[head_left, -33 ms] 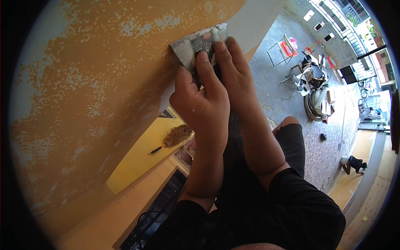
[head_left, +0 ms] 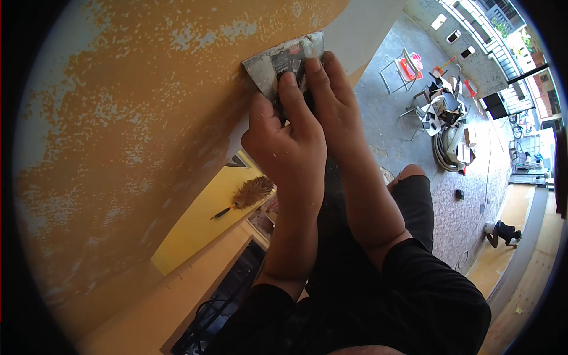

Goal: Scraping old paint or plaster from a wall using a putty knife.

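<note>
A wide, worn metal scraper (head_left: 271, 66) with pale crusted patches is pressed against an orange-painted surface (head_left: 136, 100) mottled with white flecks, close to a pale grey band (head_left: 361, 26). My left hand (head_left: 284, 136) is closed on the scraper, its thumb lying along the blade face. Beside it, my right hand (head_left: 337, 106) also grips the scraper, fingers pressed on the blade. The scraper's handle is mostly hidden by my hands. Both forearms reach up from the lower edge past my dark shirt and shorts.
Below the surface are a feather duster (head_left: 253, 192) and a dark-handled tool (head_left: 222, 213) on a yellow panel (head_left: 183, 234). The grey floor (head_left: 390, 112) holds folding chairs (head_left: 401, 74), piled items (head_left: 449, 103) and a coiled hose (head_left: 442, 154). A person in dark clothing (head_left: 504, 232) crouches by the far right wall.
</note>
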`<state>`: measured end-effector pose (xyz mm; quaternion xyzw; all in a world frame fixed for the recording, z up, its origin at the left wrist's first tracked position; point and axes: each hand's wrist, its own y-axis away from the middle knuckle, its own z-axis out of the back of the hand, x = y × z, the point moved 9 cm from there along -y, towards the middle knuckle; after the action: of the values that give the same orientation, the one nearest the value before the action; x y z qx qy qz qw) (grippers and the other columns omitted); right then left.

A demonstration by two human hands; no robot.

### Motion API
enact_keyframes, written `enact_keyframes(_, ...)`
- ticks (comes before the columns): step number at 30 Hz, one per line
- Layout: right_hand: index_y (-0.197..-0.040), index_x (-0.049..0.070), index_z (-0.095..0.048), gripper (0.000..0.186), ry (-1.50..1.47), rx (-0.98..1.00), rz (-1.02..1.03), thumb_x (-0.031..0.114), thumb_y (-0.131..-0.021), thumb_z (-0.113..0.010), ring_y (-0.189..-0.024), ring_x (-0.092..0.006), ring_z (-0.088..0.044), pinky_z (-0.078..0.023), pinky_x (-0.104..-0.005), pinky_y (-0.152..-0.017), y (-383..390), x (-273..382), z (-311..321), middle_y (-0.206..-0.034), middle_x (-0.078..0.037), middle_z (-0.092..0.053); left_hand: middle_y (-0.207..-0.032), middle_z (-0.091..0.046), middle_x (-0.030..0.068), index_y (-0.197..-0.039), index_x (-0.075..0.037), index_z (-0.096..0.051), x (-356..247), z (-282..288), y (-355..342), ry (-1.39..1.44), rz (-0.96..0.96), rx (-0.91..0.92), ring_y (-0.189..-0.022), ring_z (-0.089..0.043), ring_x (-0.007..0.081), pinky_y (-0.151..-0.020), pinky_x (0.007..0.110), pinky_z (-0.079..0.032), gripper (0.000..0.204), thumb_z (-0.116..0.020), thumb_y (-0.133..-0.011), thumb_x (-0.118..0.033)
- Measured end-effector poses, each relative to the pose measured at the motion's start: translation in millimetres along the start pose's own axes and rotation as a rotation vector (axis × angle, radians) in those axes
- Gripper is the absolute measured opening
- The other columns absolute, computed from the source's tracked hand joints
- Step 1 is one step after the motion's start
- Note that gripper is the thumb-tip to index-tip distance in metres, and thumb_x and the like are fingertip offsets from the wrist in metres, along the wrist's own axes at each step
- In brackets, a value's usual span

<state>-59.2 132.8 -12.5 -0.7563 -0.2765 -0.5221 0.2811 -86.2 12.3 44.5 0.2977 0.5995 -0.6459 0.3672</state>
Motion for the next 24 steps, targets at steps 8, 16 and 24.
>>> enact_keyframes(8, -0.092, 0.003, -0.050, 0.026, 0.115, -0.011, 0.170, 0.029, -0.096, -0.052, -0.066, -0.0055, -0.046, -0.042, -0.0241, -0.058, -20.0, 43.4, 12.3, -0.071, -0.001, -0.054, -0.087, -0.068, 0.0107, -0.095, 0.008, -0.061, -6.8, -26.8, -9.1, 0.232, 0.120, 0.167, -0.077, -0.064, 0.0095, -0.066, 0.023, -0.051, 0.020, -0.056, -0.093, -0.011)
enact_keyframes(16, -0.096, 0.002, -0.050, 0.024, 0.101, -0.044, 0.094, 0.026, -0.097, -0.050, -0.073, -0.0061, -0.047, -0.043, -0.0246, -0.062, -0.2, 16.8, 24.1, -0.079, -0.002, -0.055, -0.070, -0.067, 0.0155, -0.084, 0.005, -0.057, 6.4, -22.4, 13.2, 0.262, 0.103, 0.091, -0.063, -0.069, 0.0235, -0.050, 0.028, -0.049, 0.021, -0.057, -0.092, -0.014)
enact_keyframes(24, -0.109, 0.001, -0.050, 0.025, 0.257, 0.056, -0.001, 0.024, -0.100, -0.045, -0.080, -0.0039, -0.054, -0.046, -0.0194, -0.066, -5.6, 3.1, 22.3, -0.090, -0.002, -0.059, -0.080, -0.068, 0.0170, -0.091, 0.007, -0.058, 19.3, -21.4, 17.3, 0.249, 0.219, 0.094, -0.072, -0.069, 0.0197, -0.058, 0.026, -0.054, 0.020, -0.054, -0.094, -0.012)
